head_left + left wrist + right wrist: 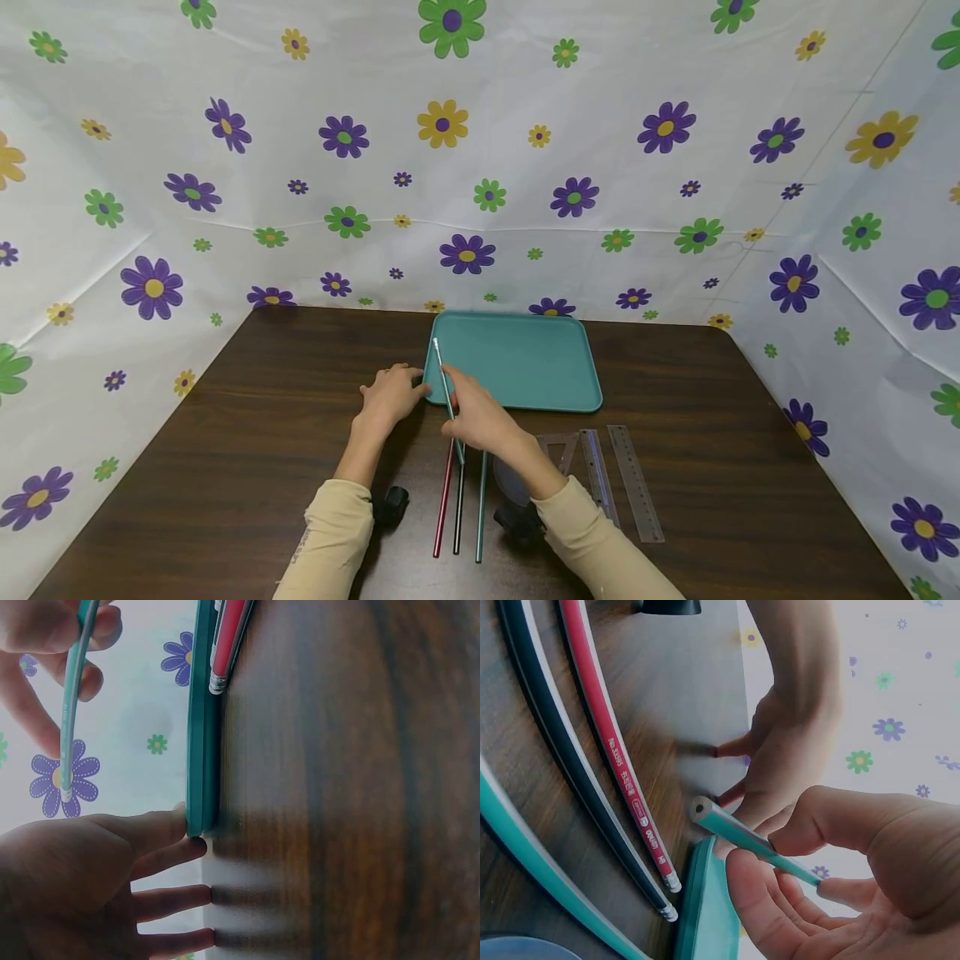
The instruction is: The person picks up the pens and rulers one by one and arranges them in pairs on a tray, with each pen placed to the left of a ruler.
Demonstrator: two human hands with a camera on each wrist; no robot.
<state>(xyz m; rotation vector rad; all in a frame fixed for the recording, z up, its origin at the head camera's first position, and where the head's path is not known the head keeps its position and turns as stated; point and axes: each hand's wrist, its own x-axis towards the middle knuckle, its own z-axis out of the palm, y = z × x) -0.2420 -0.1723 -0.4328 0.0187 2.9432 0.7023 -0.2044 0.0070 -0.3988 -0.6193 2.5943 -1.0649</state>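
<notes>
Raised over the left side of the teal tray (517,362), a teal pencil (443,379) with a white eraser end is pinched between the thumb and fingers of my right hand (480,412). In the right wrist view, the unsharpened end of this pencil (735,832) points toward my left hand (791,746). My left hand (392,396) touches the near left corner of the tray, its thumb at the rim (196,787) and its other fingers extended down to the table. A red pencil (444,504), a black pencil (459,517) and another teal pencil (481,517) lie side by side before the tray.
Right of the pencils lie a round clear piece (510,481), partly under my right forearm, a clear set square (558,448) and two clear rulers, one bluish (597,475) and one plain (636,483). Flowered cloth (517,167) hangs behind the brown table (225,467).
</notes>
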